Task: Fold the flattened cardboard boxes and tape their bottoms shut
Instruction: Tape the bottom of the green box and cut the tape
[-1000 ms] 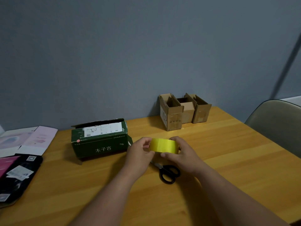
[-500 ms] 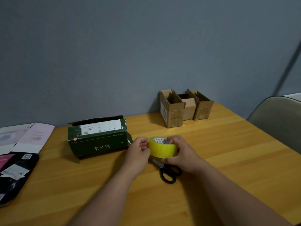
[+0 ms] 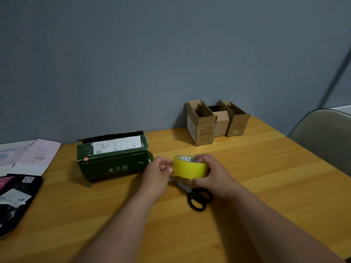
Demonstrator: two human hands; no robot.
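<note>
A yellow tape roll (image 3: 190, 168) is held just above the wooden table (image 3: 266, 177). My right hand (image 3: 212, 175) grips the roll, fingers curled over its rim. My left hand (image 3: 158, 172) pinches at the roll's left edge, where the tape end would be; the tape end itself is too small to make out. A dark green folded box (image 3: 112, 158) lies on its side left of my hands, its flap open at the back. Black-handled scissors (image 3: 197, 198) lie under my right hand, partly hidden.
Three small brown cardboard boxes (image 3: 216, 122) stand open against the grey wall at the back. Flattened pink and black cartons (image 3: 20, 177) lie at the table's left edge. A grey chair (image 3: 326, 137) stands at the right.
The roll has tilted so its core faces up more, and my right fingers have moved over its rim. My left fingers have closed on its left edge.
</note>
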